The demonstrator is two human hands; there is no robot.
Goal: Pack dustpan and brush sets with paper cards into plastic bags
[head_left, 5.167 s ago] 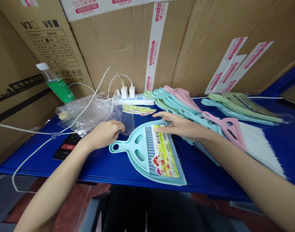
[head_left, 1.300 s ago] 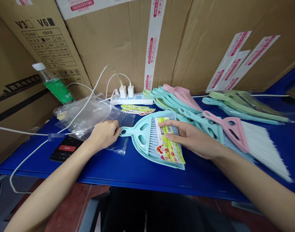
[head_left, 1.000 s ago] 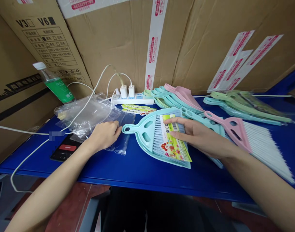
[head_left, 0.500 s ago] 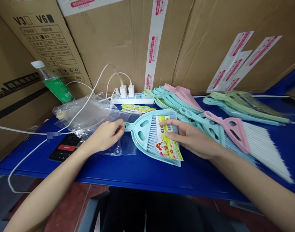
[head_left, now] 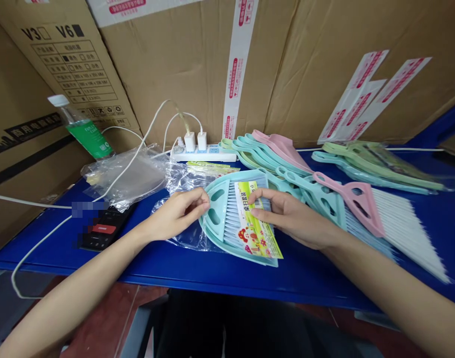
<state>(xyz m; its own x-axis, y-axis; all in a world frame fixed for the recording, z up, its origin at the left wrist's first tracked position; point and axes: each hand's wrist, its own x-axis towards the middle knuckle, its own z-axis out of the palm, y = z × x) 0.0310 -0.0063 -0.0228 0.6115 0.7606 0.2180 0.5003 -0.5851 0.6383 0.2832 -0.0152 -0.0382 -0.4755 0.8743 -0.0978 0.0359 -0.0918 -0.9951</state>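
A light-blue dustpan (head_left: 214, 219) lies just above the table with a matching brush (head_left: 230, 221) nested in it. A printed card (head_left: 255, 223) with yellow-green artwork rests across the bristles. My right hand (head_left: 287, 214) grips the set at its wide side, fingertips on the card. My left hand (head_left: 184, 211) is closed in a pinch at the handle end, with a clear plastic bag (head_left: 190, 241) around its fingers. The film shows above and below that hand. The dustpan's handle is hidden, and how far the bag covers it is hard to see.
Blue and pink brushes (head_left: 367, 209) and stacked dustpans (head_left: 283, 149) lie right. Wrapped sets (head_left: 380, 166) sit beyond. A power strip (head_left: 212, 153), cards (head_left: 205, 166), plastic bags (head_left: 130, 171), a phone (head_left: 106, 228) and a bottle (head_left: 87, 134) stand left and behind. Cardboard boxes (head_left: 167, 59) wall the back.
My left hand has moved right, up to the dustpan's body, and the clear bag has shifted right with it. The handle is now covered. The card has tilted slightly; my right hand stays on it.
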